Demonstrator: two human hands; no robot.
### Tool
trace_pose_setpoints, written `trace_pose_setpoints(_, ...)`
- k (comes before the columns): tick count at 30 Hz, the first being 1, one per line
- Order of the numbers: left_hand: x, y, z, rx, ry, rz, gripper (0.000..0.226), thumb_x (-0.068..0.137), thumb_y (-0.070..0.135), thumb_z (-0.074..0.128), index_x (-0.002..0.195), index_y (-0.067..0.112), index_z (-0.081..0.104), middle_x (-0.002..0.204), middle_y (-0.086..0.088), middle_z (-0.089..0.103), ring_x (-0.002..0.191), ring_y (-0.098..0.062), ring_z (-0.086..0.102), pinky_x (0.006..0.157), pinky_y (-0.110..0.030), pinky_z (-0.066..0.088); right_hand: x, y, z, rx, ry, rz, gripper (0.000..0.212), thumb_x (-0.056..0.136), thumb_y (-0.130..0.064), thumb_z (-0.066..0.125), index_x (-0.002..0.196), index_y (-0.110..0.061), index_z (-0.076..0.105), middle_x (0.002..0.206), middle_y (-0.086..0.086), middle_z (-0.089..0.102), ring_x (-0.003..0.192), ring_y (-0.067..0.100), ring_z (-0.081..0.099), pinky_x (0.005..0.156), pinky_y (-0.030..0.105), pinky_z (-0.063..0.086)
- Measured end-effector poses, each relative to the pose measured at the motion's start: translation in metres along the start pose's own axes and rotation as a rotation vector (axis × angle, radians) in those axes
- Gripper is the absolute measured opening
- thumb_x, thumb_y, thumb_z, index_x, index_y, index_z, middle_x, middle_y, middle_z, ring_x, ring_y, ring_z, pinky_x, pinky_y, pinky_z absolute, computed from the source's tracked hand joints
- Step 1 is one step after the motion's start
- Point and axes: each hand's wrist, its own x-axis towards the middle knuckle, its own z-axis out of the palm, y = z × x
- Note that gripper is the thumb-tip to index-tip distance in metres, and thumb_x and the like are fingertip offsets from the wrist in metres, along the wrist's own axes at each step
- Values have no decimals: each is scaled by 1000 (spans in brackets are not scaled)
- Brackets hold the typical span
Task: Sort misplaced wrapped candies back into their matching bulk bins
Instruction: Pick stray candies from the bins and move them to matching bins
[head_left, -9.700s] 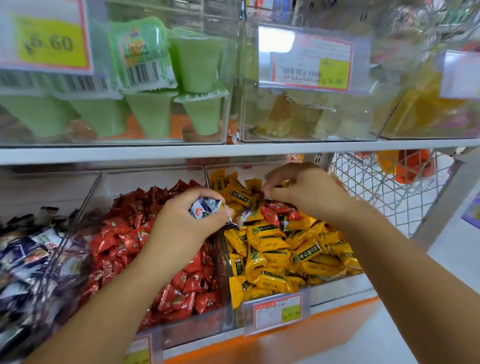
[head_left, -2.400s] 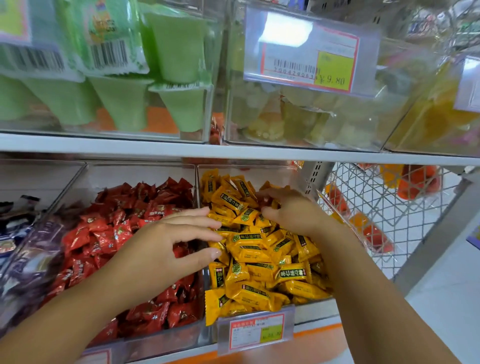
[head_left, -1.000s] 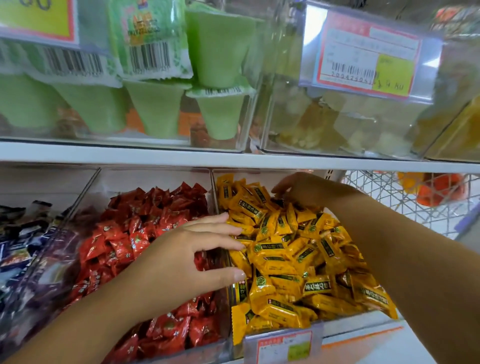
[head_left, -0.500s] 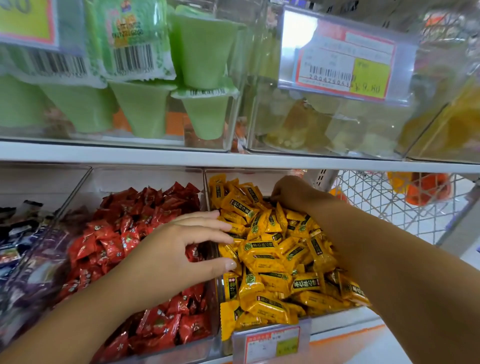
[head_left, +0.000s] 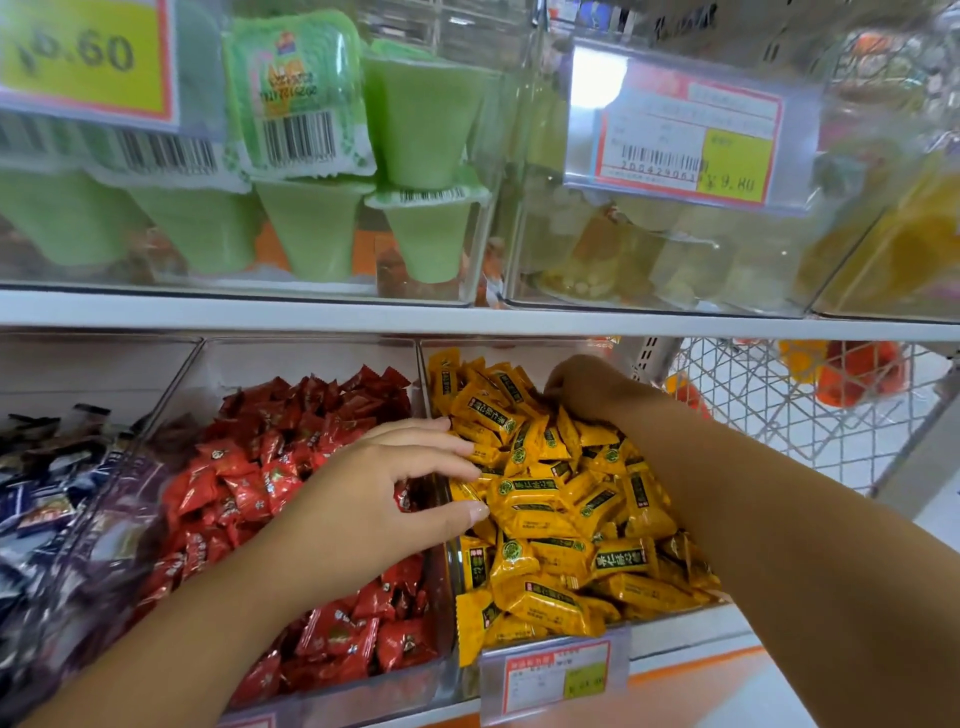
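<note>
Shifted since the earliest frame: right hand (head_left: 587, 384), from mid-heap to the rear of its bin; left hand (head_left: 384, 499), then closed, now flat.

Lower tier, left to right: clear bin of dark-wrapped candies (head_left: 47, 499); bin of red candies (head_left: 260, 467); left hand across the divider (head_left: 450, 613), fingers straight, holding nothing, tips on the yellow candies (head_left: 561, 519); right hand sunk among them at the back, grip not discernible; white wire basket (head_left: 779, 415); pale floor (head_left: 940, 519).

Above: white shelf (head_left: 311, 312) bearing green jelly cups (head_left: 311, 228).
</note>
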Motion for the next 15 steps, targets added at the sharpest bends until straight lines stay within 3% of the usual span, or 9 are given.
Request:
trace_pose_setpoints(4, 6, 5, 2, 23, 60, -43, 39, 70, 69, 54, 103, 52, 64, 110, 40, 55, 119, 21, 37, 94, -2, 26, -33, -2, -31, 110, 105, 47, 25, 99, -13, 42, 105, -3, 64, 101, 10, 62, 92, 22, 57, 78, 30, 42)
trace_pose_setpoints(7, 12, 11, 6, 57, 135, -76, 51, 74, 66, 50, 123, 54, 49, 111, 39, 55, 112, 20, 40, 94, -14, 30, -90, -25, -64, 283, 153, 23, 27, 103, -27, 37, 110, -16, 60, 98, 3, 55, 92, 21, 53, 78, 30, 40)
trace_pose_setpoints(9, 17, 17, 10, 19, 180, -100, 60, 73, 68, 47, 132, 53, 42, 113, 38, 56, 112, 19, 39, 93, -18, 31, -127, -45, -72, 467, 177, -70, 22, 100, -29, 47, 110, -21, 65, 101, -1, 61, 94, 15, 56, 76, 22, 42)
trace_pose_setpoints(13, 24, 29, 19, -92, 281, -56, 22, 79, 61, 48, 99, 57, 59, 98, 35, 66, 94, 14, 59, 75, -13, 46, -156, -69, -54, 751, 104, -196, 16, 94, -32, 58, 99, -26, 72, 91, -15, 68, 77, -10, 56, 69, 10, 42)
trace_pose_setpoints(15, 25, 28, 20, -93, 329, -82, 19, 88, 54, 50, 91, 45, 65, 90, 25, 70, 87, 7, 64, 76, -22, 51, -145, -55, -51, 734, 139, -150, 21, 95, -33, 56, 107, -27, 71, 102, -15, 69, 91, -6, 59, 79, 11, 45)
